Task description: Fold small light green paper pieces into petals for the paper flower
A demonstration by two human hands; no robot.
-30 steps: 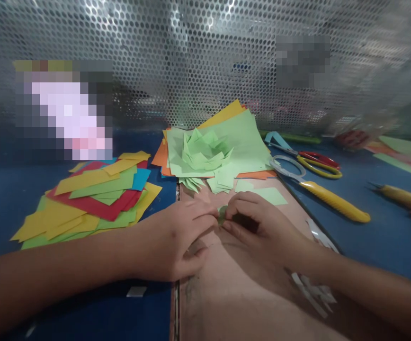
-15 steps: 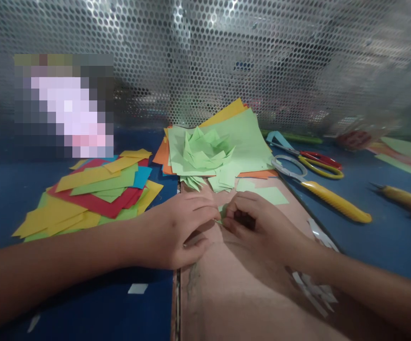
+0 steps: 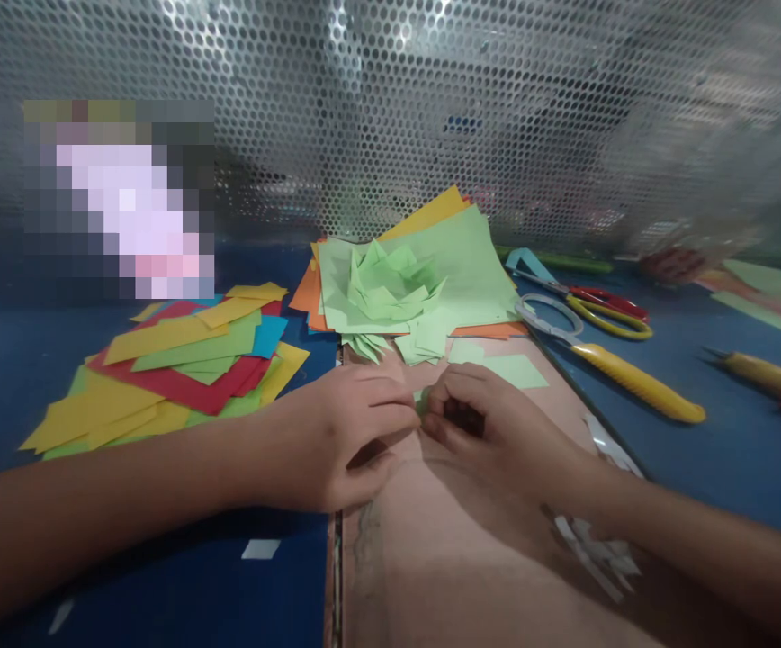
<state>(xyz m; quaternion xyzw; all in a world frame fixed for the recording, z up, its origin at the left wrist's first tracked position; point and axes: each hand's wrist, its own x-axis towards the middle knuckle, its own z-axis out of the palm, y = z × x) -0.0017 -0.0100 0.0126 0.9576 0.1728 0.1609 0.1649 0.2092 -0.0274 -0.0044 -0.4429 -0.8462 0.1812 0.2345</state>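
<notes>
the left hand (image 3: 336, 436) and the right hand (image 3: 498, 432) meet over the pinkish-brown cutting board (image 3: 444, 549), fingertips of both pinched together on a small light green paper piece (image 3: 423, 399), which is mostly hidden between them, so its fold cannot be made out; the piece sits just above the board's far half, close to its middle line. just beyond the hands, at the board's far edge, lies a heap of small folded light green paper pieces (image 3: 390, 297) on top of flat light green sheets (image 3: 464, 261), with orange and yellow sheets (image 3: 431, 211) showing under them. a loose light green paper square (image 3: 516, 371) lies on the board just right of the hands. left of the board, on the blue table (image 3: 19, 360), spreads a pile of yellow, red, green and blue paper strips (image 3: 175, 369). right of the board lie yellow-handled scissors (image 3: 606, 364), and farther off red-and-yellow scissors (image 3: 599, 301). white paper scraps (image 3: 596, 558) lie at the board's right edge near the right wrist
</notes>
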